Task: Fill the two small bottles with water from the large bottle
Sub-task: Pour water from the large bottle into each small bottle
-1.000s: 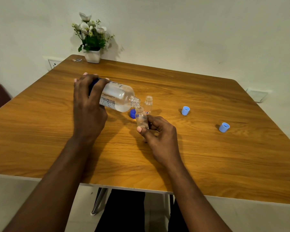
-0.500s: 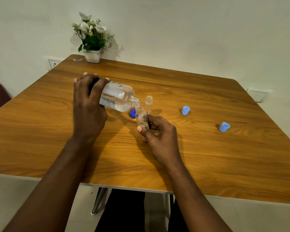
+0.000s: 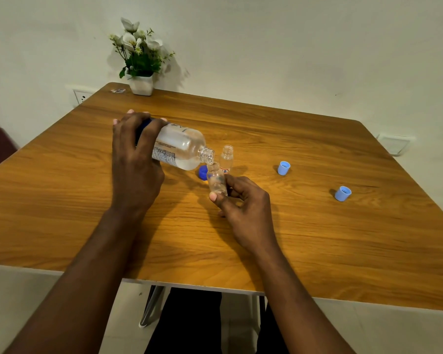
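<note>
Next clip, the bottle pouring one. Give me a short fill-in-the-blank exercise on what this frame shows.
1. The large bottle is held tilted in the person's ____ hand.
2. The right hand holds a small bottle under the large bottle's ____.
3. The second small bottle stands on the table with ____ cap on it.
4. Right of the bottles lie ____ light blue caps, one near, one farther right.

Missing words: left; mouth; no; two

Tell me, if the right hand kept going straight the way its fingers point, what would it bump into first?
Probably the second small bottle standing just beyond the one the right hand holds, though depth is hard to judge.
</note>
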